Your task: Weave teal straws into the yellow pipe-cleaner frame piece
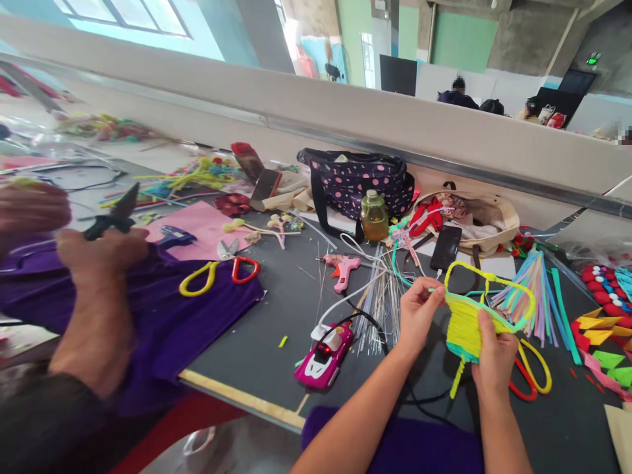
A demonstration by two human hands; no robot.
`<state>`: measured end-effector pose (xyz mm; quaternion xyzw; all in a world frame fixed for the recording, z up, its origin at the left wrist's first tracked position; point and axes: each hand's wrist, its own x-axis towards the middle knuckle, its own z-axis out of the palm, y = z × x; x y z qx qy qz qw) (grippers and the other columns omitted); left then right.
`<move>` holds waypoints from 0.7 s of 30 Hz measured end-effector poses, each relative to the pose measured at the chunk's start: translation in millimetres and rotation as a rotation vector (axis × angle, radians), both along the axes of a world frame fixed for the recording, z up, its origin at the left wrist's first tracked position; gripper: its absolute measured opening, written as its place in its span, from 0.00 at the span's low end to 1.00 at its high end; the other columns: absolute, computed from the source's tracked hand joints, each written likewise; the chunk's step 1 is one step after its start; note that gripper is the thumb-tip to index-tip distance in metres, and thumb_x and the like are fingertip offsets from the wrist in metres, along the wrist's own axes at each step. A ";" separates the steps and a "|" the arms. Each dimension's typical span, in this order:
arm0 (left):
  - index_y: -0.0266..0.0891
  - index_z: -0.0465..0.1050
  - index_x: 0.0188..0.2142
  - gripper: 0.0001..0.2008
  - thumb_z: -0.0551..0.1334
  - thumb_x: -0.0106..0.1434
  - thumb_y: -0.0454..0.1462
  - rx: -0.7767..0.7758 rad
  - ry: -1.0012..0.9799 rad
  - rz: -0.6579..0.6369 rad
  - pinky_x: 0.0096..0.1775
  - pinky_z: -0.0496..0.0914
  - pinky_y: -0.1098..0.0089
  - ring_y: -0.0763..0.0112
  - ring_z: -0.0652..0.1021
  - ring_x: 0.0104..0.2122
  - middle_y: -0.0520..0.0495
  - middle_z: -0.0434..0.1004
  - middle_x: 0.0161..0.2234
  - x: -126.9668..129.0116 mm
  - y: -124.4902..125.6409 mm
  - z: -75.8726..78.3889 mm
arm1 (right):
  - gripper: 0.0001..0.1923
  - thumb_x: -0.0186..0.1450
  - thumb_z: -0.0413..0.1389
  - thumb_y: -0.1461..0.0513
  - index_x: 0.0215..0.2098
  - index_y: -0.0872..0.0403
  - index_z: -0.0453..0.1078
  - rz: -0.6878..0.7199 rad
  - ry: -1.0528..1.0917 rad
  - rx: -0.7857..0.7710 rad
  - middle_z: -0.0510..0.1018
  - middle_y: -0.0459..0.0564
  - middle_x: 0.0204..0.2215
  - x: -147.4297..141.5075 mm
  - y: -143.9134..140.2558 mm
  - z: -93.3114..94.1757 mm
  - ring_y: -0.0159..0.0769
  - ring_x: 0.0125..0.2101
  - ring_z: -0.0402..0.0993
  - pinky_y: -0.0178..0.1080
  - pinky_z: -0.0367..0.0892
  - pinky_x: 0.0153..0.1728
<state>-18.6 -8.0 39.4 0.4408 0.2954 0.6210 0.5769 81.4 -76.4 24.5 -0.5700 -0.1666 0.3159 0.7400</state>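
Note:
A yellow craft piece (463,324), wound from fuzzy pipe cleaners, is held up over the table. It has a yellow loop on top, a mint-green lower edge and a twisted yellow stem hanging below. My right hand (496,352) grips its right side, thumb in front. My left hand (421,309) pinches the end of a mint-green pipe cleaner (476,304) at the upper left corner; this strand runs across the top of the piece to the right. Behind my right hand lie scissors (536,368) with red and yellow handles. A fan of pastel pipe cleaners (528,296) lies beyond.
Left of my hands are thin wires (380,309), a pink glue gun (347,271) and a magenta car-shaped power strip (323,359) with cords. A phone (446,247), bottle (374,217) and dotted bag (355,184) stand behind. At left, a co-worker's hand (101,247) holds a dark cutting tool.

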 end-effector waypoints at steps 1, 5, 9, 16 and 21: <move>0.37 0.73 0.27 0.11 0.68 0.54 0.43 -0.042 -0.032 -0.016 0.30 0.68 0.71 0.75 0.70 0.26 0.50 0.71 0.30 0.4 0.4 -0.4 | 0.21 0.50 0.66 0.50 0.31 0.59 0.73 -0.008 -0.003 -0.004 0.80 0.53 0.27 0.1 -0.2 -0.1 0.44 0.26 0.78 0.42 0.74 0.28; 0.36 0.74 0.26 0.11 0.70 0.51 0.41 -0.196 -0.129 -0.073 0.31 0.70 0.72 0.76 0.72 0.25 0.49 0.75 0.29 1.4 2.0 -1.4 | 0.21 0.50 0.66 0.50 0.32 0.59 0.73 -0.012 0.010 0.023 0.80 0.52 0.26 0.2 -0.1 0.4 0.44 0.26 0.78 0.43 0.75 0.28; 0.34 0.74 0.25 0.12 0.72 0.48 0.40 -0.316 -0.229 -0.177 0.30 0.69 0.75 0.77 0.73 0.24 0.50 0.75 0.24 1.3 3.2 -2.0 | 0.20 0.50 0.67 0.51 0.32 0.58 0.73 -0.030 0.036 0.065 0.80 0.51 0.26 0.1 0.7 0.6 0.44 0.26 0.78 0.44 0.75 0.29; 0.34 0.71 0.25 0.15 0.75 0.44 0.38 -0.489 -0.438 -0.391 0.28 0.69 0.79 0.80 0.73 0.23 0.53 0.74 0.23 -0.5 7.6 -10.5 | 0.19 0.50 0.67 0.52 0.30 0.58 0.72 0.016 0.099 0.040 0.80 0.50 0.26 -0.4 -0.3 1.1 0.43 0.25 0.78 0.41 0.74 0.27; 0.34 0.71 0.29 0.17 0.75 0.44 0.37 -0.571 -0.530 -0.516 0.28 0.69 0.78 0.80 0.74 0.24 0.53 0.75 0.26 -2.2 6.5 -11.7 | 0.18 0.51 0.66 0.52 0.30 0.57 0.71 0.127 0.126 0.037 0.79 0.50 0.25 -0.4 -1.5 3.1 0.41 0.24 0.77 0.39 0.72 0.25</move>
